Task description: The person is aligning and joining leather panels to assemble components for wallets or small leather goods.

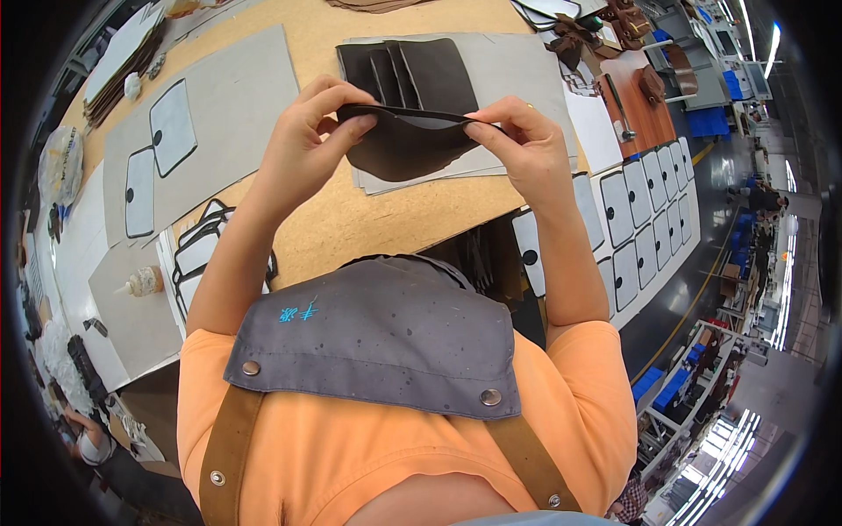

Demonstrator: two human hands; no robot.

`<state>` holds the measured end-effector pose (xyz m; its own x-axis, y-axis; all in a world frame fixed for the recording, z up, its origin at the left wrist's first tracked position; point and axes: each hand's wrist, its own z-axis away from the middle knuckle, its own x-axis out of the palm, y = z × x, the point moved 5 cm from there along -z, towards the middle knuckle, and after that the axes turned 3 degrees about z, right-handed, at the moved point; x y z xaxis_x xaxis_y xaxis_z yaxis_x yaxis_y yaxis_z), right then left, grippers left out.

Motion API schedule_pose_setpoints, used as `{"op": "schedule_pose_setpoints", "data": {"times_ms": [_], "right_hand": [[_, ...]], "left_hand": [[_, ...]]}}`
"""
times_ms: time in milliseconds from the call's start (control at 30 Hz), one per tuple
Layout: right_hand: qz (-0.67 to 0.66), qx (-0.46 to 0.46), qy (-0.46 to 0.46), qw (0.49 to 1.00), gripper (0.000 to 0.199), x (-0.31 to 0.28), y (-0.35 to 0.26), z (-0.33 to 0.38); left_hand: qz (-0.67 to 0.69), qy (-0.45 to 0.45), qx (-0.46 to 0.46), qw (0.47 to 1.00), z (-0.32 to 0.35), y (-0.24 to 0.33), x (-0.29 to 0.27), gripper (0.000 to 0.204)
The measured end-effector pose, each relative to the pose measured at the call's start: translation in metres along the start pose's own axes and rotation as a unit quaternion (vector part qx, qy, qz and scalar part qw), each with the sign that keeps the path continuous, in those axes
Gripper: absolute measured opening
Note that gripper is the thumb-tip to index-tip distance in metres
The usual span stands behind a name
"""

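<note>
Above the surface (351, 237): dark leather-like piece (399, 158), mouth bowed open, seemingly to bare its inside.
Left hand (317, 123): pinches the piece's left corner.
Right hand (529, 145): pinches the right corner, probably spreading the edge.
Slotted panel (438, 70): just beyond, on grey sheets (526, 79), perhaps for reach.

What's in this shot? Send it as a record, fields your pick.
held: dark leather pouch, upper edge gaping
left grip: pinches its left corner
right grip: pinches its right corner
beyond: dark slotted leather panel on grey sheets
left side: two pale dark-edged panels on grey board; squeeze bottle
right side: rows of pale dark-edged panels; hammer on reddish wood board
</note>
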<state>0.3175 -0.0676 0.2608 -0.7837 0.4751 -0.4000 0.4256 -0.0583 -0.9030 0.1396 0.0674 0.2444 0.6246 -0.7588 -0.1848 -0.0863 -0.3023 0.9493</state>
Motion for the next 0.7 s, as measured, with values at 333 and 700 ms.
{"op": "schedule_pose_setpoints", "data": {"times_ms": [333, 700], "right_hand": [[0.088, -0.086, 0.0, 0.992, 0.007, 0.001, -0.014, 0.003], [0.007, -0.103, 0.018, 0.994, 0.008, 0.006, -0.013, 0.014]], "left_hand": [[-0.081, 0.02, 0.031, 0.996, 0.004, 0.016, 0.007, 0.01], [-0.045, 0.014, -0.018, 0.999, 0.008, 0.012, 0.015, 0.01]]}}
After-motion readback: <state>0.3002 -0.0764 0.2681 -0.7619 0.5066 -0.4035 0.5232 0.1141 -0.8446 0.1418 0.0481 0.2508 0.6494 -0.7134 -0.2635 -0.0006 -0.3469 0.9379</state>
